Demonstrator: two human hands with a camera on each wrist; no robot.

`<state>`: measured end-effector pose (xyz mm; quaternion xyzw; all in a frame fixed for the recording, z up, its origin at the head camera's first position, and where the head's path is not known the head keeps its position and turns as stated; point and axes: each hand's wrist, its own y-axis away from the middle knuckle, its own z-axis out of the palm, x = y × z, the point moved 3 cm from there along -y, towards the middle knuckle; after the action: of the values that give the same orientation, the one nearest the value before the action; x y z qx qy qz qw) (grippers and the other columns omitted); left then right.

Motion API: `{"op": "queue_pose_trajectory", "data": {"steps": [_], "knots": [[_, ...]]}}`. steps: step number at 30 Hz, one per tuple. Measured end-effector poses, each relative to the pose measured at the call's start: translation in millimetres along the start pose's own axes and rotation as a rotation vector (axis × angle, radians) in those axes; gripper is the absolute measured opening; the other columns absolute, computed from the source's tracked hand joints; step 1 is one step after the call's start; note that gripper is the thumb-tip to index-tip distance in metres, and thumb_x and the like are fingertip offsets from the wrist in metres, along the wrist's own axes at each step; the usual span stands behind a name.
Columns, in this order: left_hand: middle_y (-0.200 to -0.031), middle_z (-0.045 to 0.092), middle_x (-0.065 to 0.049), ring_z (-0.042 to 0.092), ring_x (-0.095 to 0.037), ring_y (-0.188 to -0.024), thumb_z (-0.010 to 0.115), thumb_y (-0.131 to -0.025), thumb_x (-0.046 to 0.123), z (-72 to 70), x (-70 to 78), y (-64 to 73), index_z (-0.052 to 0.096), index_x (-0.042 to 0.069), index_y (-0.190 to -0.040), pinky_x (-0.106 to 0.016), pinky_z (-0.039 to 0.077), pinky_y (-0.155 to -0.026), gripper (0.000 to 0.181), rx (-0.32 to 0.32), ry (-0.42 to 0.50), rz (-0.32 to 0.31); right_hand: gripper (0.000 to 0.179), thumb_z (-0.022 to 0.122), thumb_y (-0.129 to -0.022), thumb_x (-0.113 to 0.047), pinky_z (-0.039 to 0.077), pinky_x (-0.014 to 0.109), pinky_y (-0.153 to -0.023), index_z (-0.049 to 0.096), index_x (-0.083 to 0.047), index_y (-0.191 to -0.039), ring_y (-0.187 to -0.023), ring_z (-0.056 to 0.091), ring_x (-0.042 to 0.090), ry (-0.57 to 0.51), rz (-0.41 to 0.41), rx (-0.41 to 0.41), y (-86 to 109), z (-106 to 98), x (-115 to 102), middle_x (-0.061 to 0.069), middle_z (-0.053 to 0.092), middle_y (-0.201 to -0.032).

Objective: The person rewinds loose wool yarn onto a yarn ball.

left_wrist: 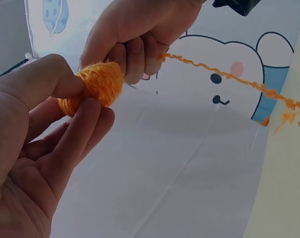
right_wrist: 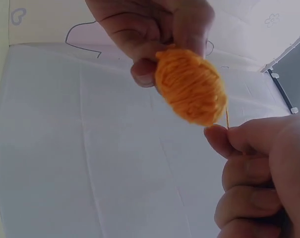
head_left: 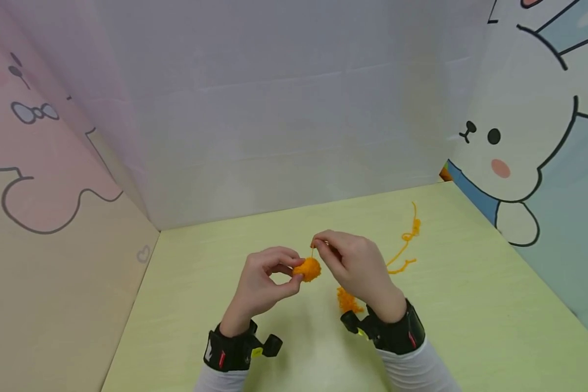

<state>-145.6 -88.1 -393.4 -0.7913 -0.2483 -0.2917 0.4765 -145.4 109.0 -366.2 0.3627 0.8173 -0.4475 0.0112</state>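
My left hand [head_left: 267, 277] pinches a small orange ball of yarn [head_left: 307, 269] between thumb and fingers, held up over the table. In the left wrist view the yarn ball [left_wrist: 97, 87] shows wound strands, with fingertips on its near side. Just to the right, my right hand [head_left: 355, 261] pinches a strand of the yarn [right_wrist: 227, 118] that runs taut from the ball. Its other fingers are curled toward the palm in the right wrist view. A crinkled tail of yarn [left_wrist: 214, 70] leads away from the right hand.
On the pale yellow-green table [head_left: 191, 305], a crinkled heap of orange yarn [head_left: 348, 300] lies beneath the right wrist. Loose yarn [head_left: 408, 237] trails across the right side. A whitish curtain [head_left: 284, 109] stands behind, with cartoon-printed panels [head_left: 534, 136] at the sides.
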Motion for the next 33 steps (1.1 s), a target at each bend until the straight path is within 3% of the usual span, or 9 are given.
{"op": "queue_pose_trajectory", "data": {"steps": [6,10,14,17,19,24,28,33], "knots": [[-0.099,0.069,-0.019,0.068,-0.022,-0.085,0.075,-0.072,-0.017,-2.6,0.9,1.0,0.072,-0.003,-0.096,-0.037,0.062,-0.067,0.028,-0.020,0.092,0.049,0.011,0.064,-0.097,-0.023,0.045,0.024,-0.049,0.072,-0.016,-0.100,-0.054,0.042,0.003,-0.005,0.043,-0.066,-1.3,5,2,-0.010,0.065,-0.078],[-0.101,0.069,-0.023,0.068,-0.025,-0.086,0.072,-0.073,-0.021,-5.2,0.5,1.6,0.070,-0.007,-0.100,-0.035,0.062,-0.067,0.031,0.009,0.155,0.056,0.013,0.064,-0.097,-0.024,0.053,0.025,-0.058,0.074,-0.019,-0.104,-0.060,0.049,0.002,-0.013,0.097,-0.150,-1.0,12,3,-0.010,0.071,-0.090],[-0.103,0.069,-0.022,0.068,-0.028,-0.086,0.069,-0.074,-0.024,-8.6,0.2,1.2,0.069,-0.010,-0.104,-0.032,0.062,-0.069,0.033,0.086,0.209,0.035,0.010,0.064,-0.097,-0.022,0.050,0.024,-0.056,0.073,-0.022,-0.100,-0.058,0.048,0.005,0.019,0.134,-0.243,-0.3,21,1,-0.012,0.066,-0.080],[-0.103,0.070,-0.019,0.068,-0.030,-0.085,0.068,-0.076,-0.022,-11.2,-1.3,1.1,0.068,-0.011,-0.104,-0.030,0.061,-0.070,0.030,0.193,0.218,-0.015,0.009,0.063,-0.097,-0.026,0.042,0.024,-0.049,0.070,-0.024,-0.092,-0.053,0.043,0.008,0.056,0.137,-0.313,0.8,28,-2,-0.012,0.051,-0.063],[-0.102,0.070,-0.018,0.069,-0.030,-0.085,0.070,-0.079,-0.017,-13.1,-3.1,1.2,0.069,-0.010,-0.104,-0.029,0.061,-0.071,0.026,0.288,0.202,-0.068,0.012,0.062,-0.098,-0.030,0.039,0.024,-0.048,0.069,-0.024,-0.090,-0.053,0.043,0.008,0.072,0.125,-0.362,1.6,32,-5,-0.012,0.046,-0.060],[-0.097,0.071,-0.017,0.069,-0.027,-0.079,0.074,-0.081,-0.006,-17.3,-6.5,2.0,0.072,-0.005,-0.100,-0.026,0.061,-0.069,0.019,0.494,0.100,-0.166,0.018,0.058,-0.101,-0.033,0.047,0.024,-0.054,0.072,-0.023,-0.099,-0.058,0.049,0.005,0.041,0.072,-0.489,5.2,39,-15,-0.016,0.057,-0.070],[-0.093,0.072,-0.016,0.069,-0.024,-0.074,0.076,-0.080,-0.005,-16.9,-8.2,1.5,0.074,-0.001,-0.098,-0.026,0.061,-0.068,0.018,0.539,0.005,-0.113,0.018,0.056,-0.102,-0.032,0.045,0.024,-0.054,0.070,-0.022,-0.097,-0.057,0.048,0.004,0.011,0.011,-0.512,6.9,37,-23,-0.016,0.053,-0.067],[-0.092,0.072,-0.013,0.069,-0.020,-0.069,0.077,-0.078,-0.007,-14.2,-10.4,1.3,0.075,0.002,-0.096,-0.026,0.061,-0.066,0.020,0.535,-0.082,-0.045,0.013,0.058,-0.100,-0.026,0.043,0.021,-0.051,0.070,-0.022,-0.097,-0.055,0.044,0.003,-0.010,-0.032,-0.377,4.3,28,-25,-0.017,0.055,-0.069]]}}
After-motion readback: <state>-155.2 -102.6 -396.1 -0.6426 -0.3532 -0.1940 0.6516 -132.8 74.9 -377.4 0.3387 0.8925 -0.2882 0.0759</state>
